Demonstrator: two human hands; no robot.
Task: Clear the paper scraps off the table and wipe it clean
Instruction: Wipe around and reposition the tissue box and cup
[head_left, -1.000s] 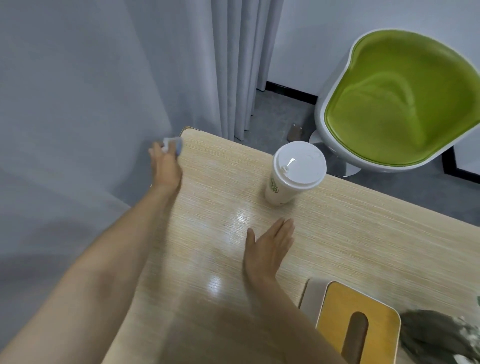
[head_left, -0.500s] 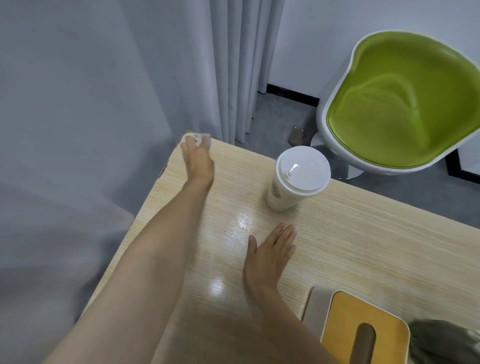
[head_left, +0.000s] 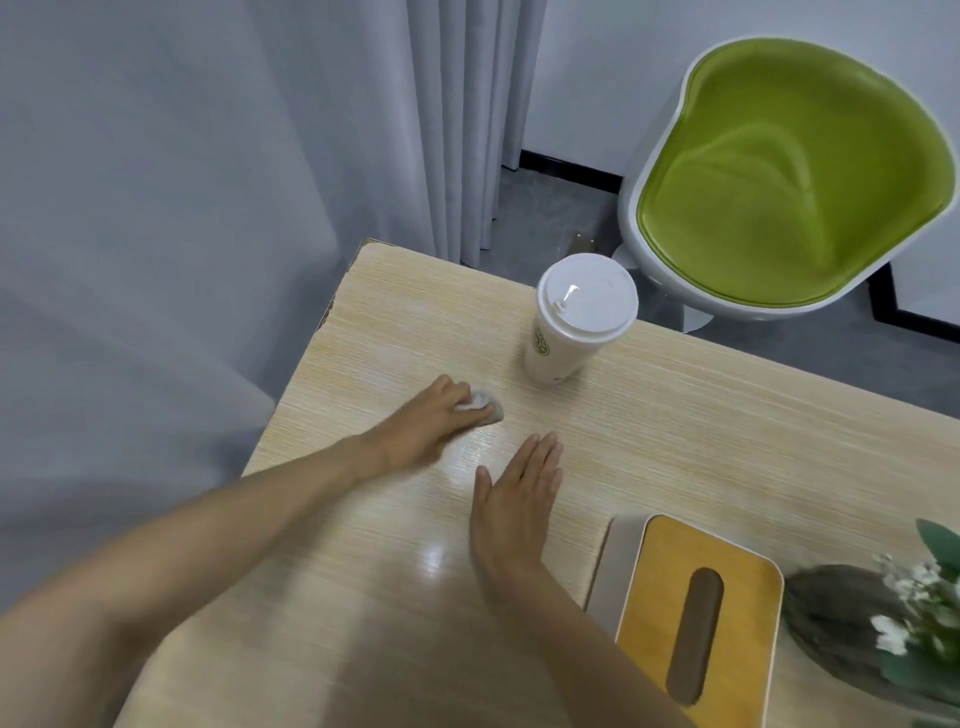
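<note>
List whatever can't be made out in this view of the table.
Head view only:
- Wad under the left hand: motion-blurred, tissue or cloth unclear.
- Table beneath both forearms and the right hand: hidden, scraps there untellable.
- Cup logo: too small to read.
- Tissue box: cut off by the bottom edge; slot too dark to see contents.
- Plant: blurred, cut by the right edge.

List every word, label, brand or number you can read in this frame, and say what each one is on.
No text in this frame can be read.
Green round logo on the white lidded paper cup: too blurred to read.
White tissue box with a yellow wooden lid, light wood-grain table, green-and-white shell chair: no markings visible.
</note>
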